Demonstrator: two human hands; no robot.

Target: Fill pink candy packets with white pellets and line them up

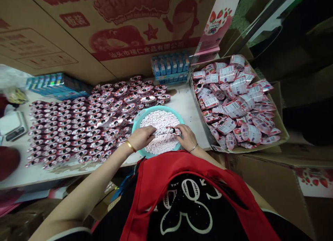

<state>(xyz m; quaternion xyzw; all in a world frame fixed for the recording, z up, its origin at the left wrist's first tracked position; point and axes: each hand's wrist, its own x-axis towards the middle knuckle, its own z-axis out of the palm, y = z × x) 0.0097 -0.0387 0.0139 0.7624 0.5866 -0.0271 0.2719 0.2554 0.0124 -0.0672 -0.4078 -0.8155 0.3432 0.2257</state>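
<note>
A teal basin (137,120) full of small pale pink candies (160,119) sits in front of me at the table's edge. My right hand (186,137) is closed on a small red-and-white packet (173,130), held over the right part of the basin. My left hand (142,137), with a gold bangle at the wrist, reaches over the basin's left rim. Its fingers are pressed together at the candies; whatever they hold, if anything, is too small to make out.
Rows of upright packets (78,126) cover the table on the left. A carton (283,138) heaped with packets stands at the right. Blue boxes (170,67) and large cardboard cartons (125,29) line the back. A scale (15,131) is far left.
</note>
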